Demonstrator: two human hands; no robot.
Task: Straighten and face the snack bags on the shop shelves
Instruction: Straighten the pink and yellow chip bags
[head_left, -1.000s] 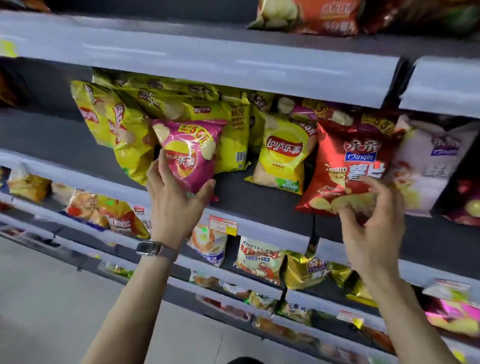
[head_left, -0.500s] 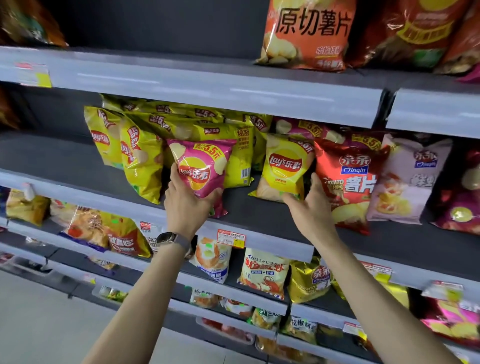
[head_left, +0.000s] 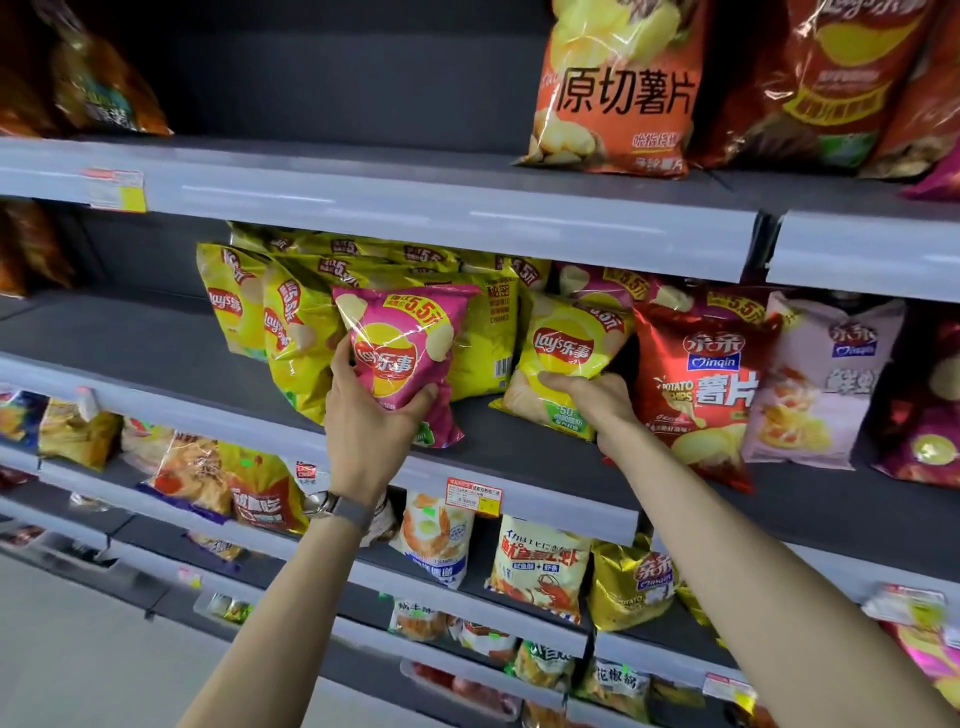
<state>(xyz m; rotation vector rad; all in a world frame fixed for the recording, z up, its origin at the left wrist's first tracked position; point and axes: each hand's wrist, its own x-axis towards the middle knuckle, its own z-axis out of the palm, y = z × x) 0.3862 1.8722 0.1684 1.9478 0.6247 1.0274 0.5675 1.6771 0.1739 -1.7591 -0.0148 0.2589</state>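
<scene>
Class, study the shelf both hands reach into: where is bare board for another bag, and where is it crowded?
Bare: middle shelf left of the yellow Lay's bags, and the front strip before the red Qinqin bag. Crowded: from those yellow bags rightward.

Fingers of the right hand (head_left: 597, 402) vanish behind the yellow bag (head_left: 566, 343); the left hand (head_left: 369, 431) covers the lower left of the pink bag (head_left: 405, 332). Print on the price tag (head_left: 475, 498) is unreadable; the top edge crops the orange bag (head_left: 618, 93).

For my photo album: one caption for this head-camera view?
Left hand grips pink bag, right hand holds yellow bag at shop shelf.
</scene>
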